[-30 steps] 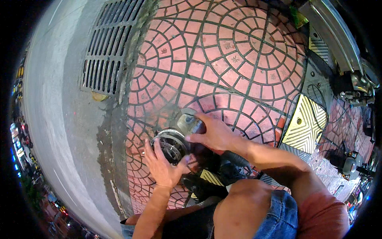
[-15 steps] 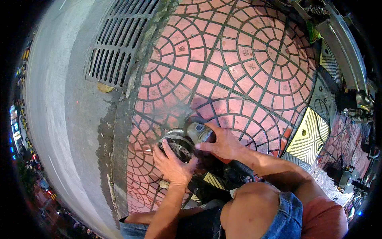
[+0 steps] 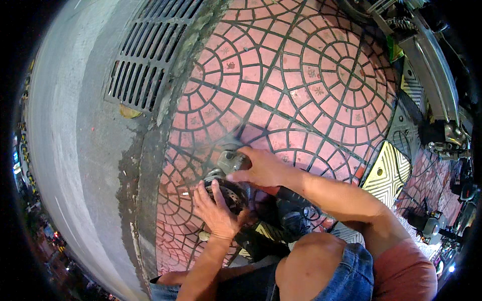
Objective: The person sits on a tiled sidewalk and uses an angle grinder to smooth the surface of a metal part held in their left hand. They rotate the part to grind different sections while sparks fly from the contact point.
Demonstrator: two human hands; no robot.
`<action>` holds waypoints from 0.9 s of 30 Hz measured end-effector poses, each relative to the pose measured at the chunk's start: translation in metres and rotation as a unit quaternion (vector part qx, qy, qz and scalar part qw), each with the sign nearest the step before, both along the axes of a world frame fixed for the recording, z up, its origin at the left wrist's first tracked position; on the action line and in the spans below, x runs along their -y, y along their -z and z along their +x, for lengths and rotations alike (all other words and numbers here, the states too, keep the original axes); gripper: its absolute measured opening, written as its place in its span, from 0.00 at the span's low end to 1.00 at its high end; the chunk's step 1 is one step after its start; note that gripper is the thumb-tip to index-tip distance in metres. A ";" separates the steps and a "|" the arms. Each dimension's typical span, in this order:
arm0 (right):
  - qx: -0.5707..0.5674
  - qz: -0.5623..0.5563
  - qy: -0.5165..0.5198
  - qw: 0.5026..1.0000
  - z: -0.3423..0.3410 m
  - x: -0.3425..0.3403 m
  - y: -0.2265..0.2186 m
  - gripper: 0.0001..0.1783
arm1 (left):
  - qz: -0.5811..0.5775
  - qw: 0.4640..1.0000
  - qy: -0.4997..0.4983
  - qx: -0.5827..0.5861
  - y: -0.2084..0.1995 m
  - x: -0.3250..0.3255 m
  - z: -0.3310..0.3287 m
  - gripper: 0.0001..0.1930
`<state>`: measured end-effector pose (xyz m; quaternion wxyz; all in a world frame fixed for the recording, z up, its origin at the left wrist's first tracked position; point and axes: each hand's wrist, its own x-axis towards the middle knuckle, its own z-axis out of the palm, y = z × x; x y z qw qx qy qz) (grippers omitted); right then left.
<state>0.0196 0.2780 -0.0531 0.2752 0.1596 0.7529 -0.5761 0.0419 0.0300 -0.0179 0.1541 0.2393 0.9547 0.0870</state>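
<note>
My right hand [image 3: 263,168] is wrapped round the grey metal head of an angle grinder [image 3: 232,159], whose body runs back toward my knee under the wrist. Beside and below the grinder head is a round, dark metal brake disc [image 3: 232,196] pierced with small holes, with a shiny collar on its far side. My left hand [image 3: 217,214] grips it from the left, fingers over the rim and thumb on the near side. The grinder head is at the collar; whether its wheel touches is hidden. A pale haze hangs just beyond the grinder.
Pink patterned paving [image 3: 271,120] lies around my hands. At the left, a kerb strip borders the grey road, with a metal drain grate [image 3: 135,85]. A yellow ribbed ramp [image 3: 386,168] lies at the right, near motorbike parts [image 3: 437,75]. My bent knee [image 3: 309,266] is close below.
The grinder head and my right hand have moved left and slightly away from me, across the collar's far side. My left hand still holds the brake disc, nearly in place.
</note>
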 end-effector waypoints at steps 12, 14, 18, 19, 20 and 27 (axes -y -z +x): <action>0.016 0.003 0.108 0.994 0.004 -0.033 -0.006 0.47 | 0.014 0.985 0.170 0.034 -0.015 0.024 -0.031 0.62; 0.005 0.018 0.115 0.993 0.026 -0.038 -0.004 0.49 | 0.050 0.988 0.140 0.050 -0.018 0.025 -0.034 0.61; 0.025 -0.018 0.112 0.993 0.050 -0.042 -0.007 0.53 | 0.048 0.990 0.074 0.105 -0.020 0.040 -0.050 0.64; 0.020 -0.021 0.117 0.993 0.054 -0.039 -0.008 0.53 | 0.053 0.990 0.053 0.121 -0.021 0.040 -0.057 0.65; 0.014 -0.025 0.121 0.992 0.057 -0.036 -0.008 0.54 | 0.057 0.989 0.031 0.136 -0.022 0.039 -0.065 0.65; -0.004 -0.038 0.135 0.990 0.047 -0.036 -0.018 0.50 | 0.030 0.976 -0.024 0.216 -0.021 0.042 -0.097 0.66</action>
